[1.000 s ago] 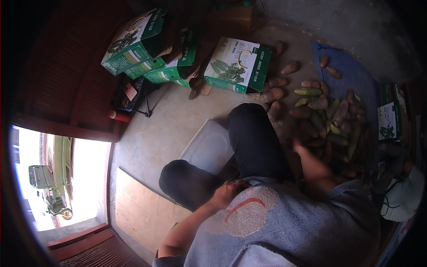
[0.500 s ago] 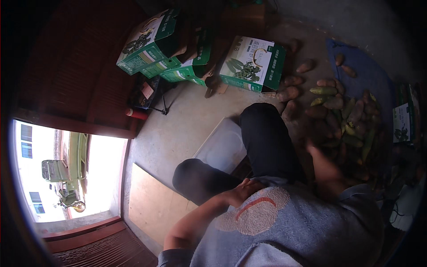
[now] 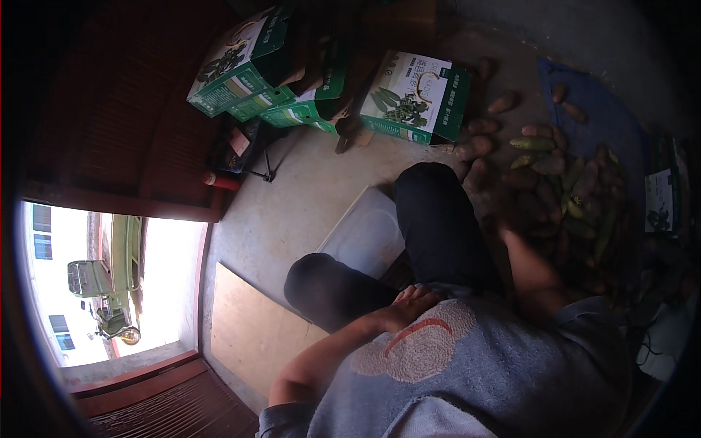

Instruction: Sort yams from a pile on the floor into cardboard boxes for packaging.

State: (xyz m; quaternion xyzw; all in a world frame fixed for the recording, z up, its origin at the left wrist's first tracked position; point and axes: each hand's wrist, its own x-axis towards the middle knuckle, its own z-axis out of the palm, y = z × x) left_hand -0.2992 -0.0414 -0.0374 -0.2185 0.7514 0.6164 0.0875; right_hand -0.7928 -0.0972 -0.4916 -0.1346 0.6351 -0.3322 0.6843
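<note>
My left hand (image 3: 410, 308) rests on my lap against the grey top, its fingers laid flat and holding nothing that shows. Beyond my right knee, my right forearm (image 3: 531, 270) reaches toward a heap of radishes (image 3: 577, 179), some green, many brown as if coated in soil. My right hand (image 3: 504, 225) sits in deep shade at the near left side of this heap. Its fingers are too dark to make out, and so is anything in them. A pale, translucent flat-topped container (image 3: 365, 230) stands on the floor between my knees, partly hidden by my legs.
Green and white cartons (image 3: 244, 66) are stacked at the far left, with another carton (image 3: 412, 98) at the far middle. A blue sheet (image 3: 606, 109) lies behind the heap. A wooden board (image 3: 255, 328) is on the floor near the open doorway (image 3: 171, 285). A red cylinder (image 3: 221, 180) is by the door.
My right hand has shifted slightly left and away from me, beside the heap. My left hand's fingers lie a little flatter on my lap. The whole view has tilted slightly.
</note>
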